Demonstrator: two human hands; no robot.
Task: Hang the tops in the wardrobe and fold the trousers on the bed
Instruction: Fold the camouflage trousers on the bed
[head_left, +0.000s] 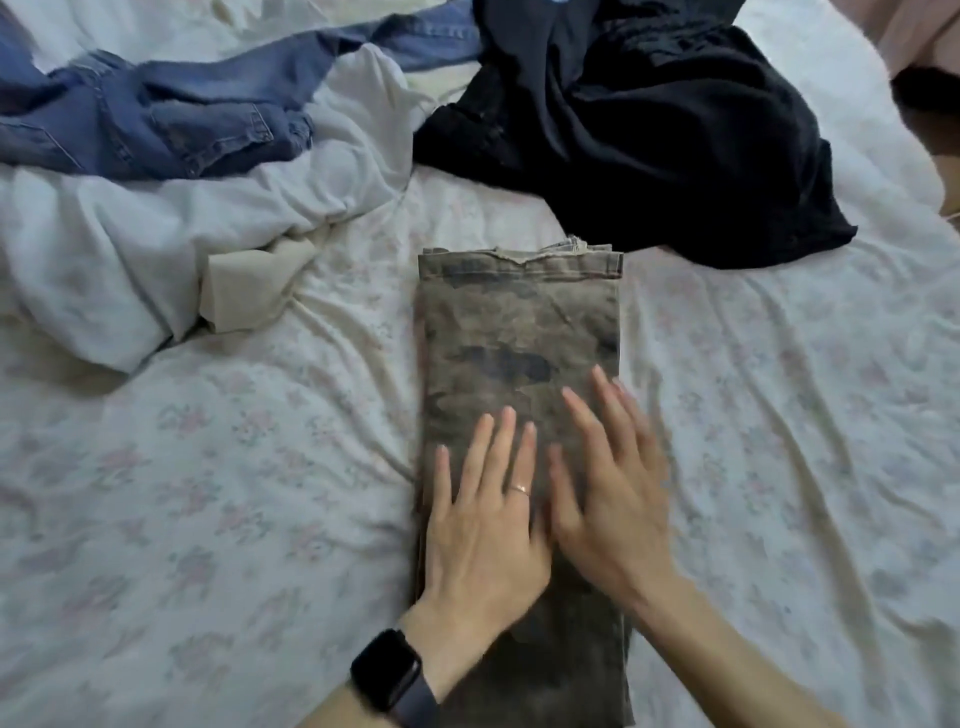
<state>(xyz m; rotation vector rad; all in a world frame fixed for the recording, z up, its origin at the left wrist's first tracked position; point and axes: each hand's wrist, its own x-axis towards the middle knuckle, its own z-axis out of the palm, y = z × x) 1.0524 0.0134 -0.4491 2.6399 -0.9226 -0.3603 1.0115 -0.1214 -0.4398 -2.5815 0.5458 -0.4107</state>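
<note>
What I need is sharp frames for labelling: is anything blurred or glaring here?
Head view: the right hand is smeared by motion blur and the left hand is sharper. Head view: soft, even light with no glare. The camouflage trousers are readable, but the black clothes lose detail.

Bare sheet of the bed (208, 493) lies open left and right of the folded camouflage trousers (519, 322). Beyond their far end a black garment heap (649, 145) crowds close, perhaps touching them. A white bundle (156, 249) under blue jeans (156, 114) blocks the far left.
</note>
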